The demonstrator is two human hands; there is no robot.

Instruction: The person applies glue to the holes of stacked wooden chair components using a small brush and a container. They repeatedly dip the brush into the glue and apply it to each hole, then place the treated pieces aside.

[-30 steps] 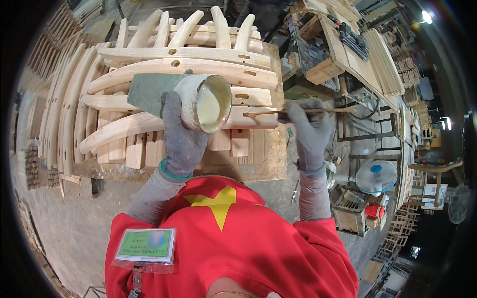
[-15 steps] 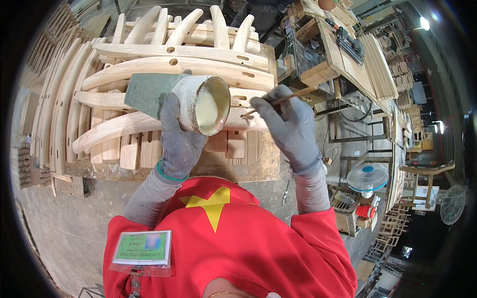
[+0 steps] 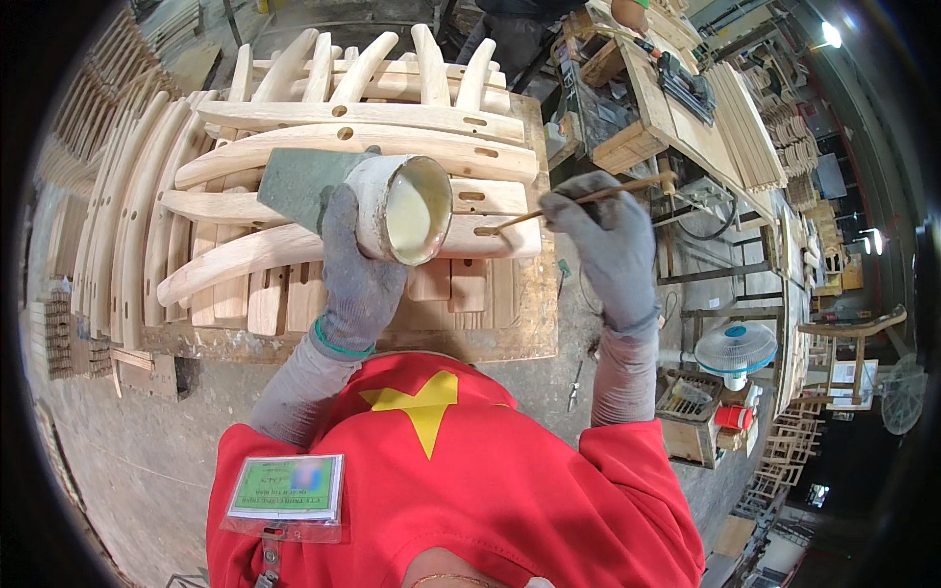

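Note:
My gloved left hand (image 3: 358,265) is wrapped round a whitish cup (image 3: 371,208), tilted so its mouth shows a pale cream liquid (image 3: 407,218). Behind the cup a grey-green flat piece (image 3: 299,186) sticks out to the left; I cannot tell whether the hand holds it too. Between the fingers of my gloved right hand (image 3: 610,245) is a thin wooden stick (image 3: 632,185). Its tip is at the oval slot near the right end of the nearest curved wooden piece (image 3: 245,258). More curved, slotted pieces (image 3: 392,140) lie behind it, across other wooden parts.
The wooden parts rest on a worn worktable (image 3: 534,323). Upright curved pieces (image 3: 431,69) stand at its far side. To the right are a bench with a nail gun (image 3: 684,88), a fan (image 3: 735,348) and a crate (image 3: 686,416). A co-worker's hand (image 3: 630,14) shows at the top.
My right hand has moved right and slightly down, and more of the stick shows, its tip still near the slot. The left hand keeps its hold on the cup.

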